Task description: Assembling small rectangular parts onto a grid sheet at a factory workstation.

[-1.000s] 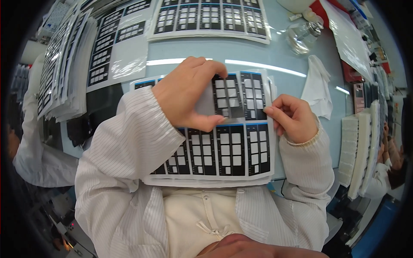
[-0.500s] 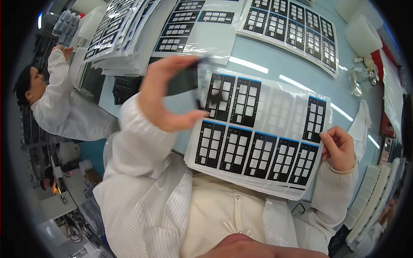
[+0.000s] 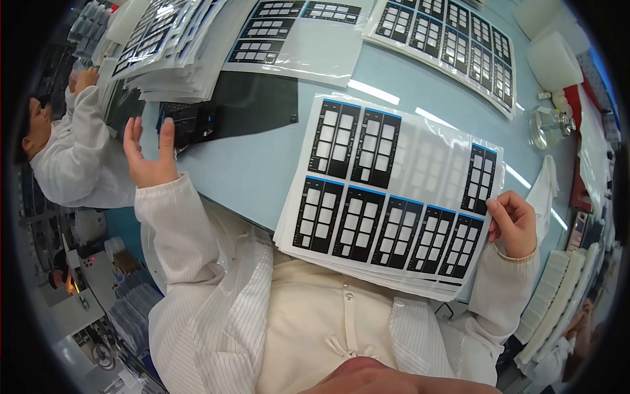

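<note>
A stack of clear-backed sheets [image 3: 428, 154] leans over the near table edge in front of me. Its top sheet carries black panel labels [image 3: 363, 223] with white windows and blue end strips, and a gap in the far row shows blurred panels through from below. My right hand [image 3: 514, 224] pinches the right edge of this sheet between thumb and fingers. Off to the left, my left hand [image 3: 152, 152] is raised with fingers and thumb apart, empty. Just beyond it lies a pile of loose black panels [image 3: 187, 125] on a dark mat [image 3: 256, 105].
More label sheets lie at the far side: a thick stack [image 3: 174, 56], a partly bare sheet [image 3: 321, 56] and a full sheet [image 3: 453, 49]. A glass jar [image 3: 550, 125] and a white roll [image 3: 552, 60] stand right. A co-worker [image 3: 79, 144] sits at left.
My left hand has moved left from over the sheet's far left corner to beside the black pile. The dark piece seen at its fingers is no longer there. My right hand stays put.
</note>
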Available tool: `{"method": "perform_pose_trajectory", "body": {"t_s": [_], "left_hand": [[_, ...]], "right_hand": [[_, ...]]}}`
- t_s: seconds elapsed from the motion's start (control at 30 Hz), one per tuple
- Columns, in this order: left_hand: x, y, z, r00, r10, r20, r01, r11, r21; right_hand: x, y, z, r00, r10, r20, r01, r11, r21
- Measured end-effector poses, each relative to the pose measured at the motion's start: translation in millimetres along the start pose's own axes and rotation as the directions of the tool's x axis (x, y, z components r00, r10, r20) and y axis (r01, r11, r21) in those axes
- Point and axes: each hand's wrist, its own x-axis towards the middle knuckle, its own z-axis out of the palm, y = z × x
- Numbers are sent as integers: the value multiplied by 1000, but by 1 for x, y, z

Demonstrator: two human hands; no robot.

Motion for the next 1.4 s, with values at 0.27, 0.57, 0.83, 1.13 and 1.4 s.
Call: {"method": "perform_pose_trajectory", "body": {"t_s": [0.27, 0.57, 0.83, 1.13, 1.4], "left_hand": [[-29, 57, 9, 811, 310, 497, -140, 926, -350], [-50, 96, 30, 449, 497, 743, -218, 867, -448], [-43, 91, 32, 377, 576, 725, -91, 803, -590], [-44, 90, 26, 218, 438, 872, 253, 838, -484], [-45, 91, 38, 200, 425, 883, 432, 770, -469]], "right_hand": [[-1, -7, 5, 999, 39, 19, -40, 998, 49], [-6, -7, 1, 999, 12, 37, -13, 1000, 14], [-10, -5, -12, 974, -100, 205, 112, 993, -47], [-10, -15, -18, 898, -55, 437, 98, 992, -75], [-16, -9, -30, 933, -94, 348, 19, 977, 211]]}}
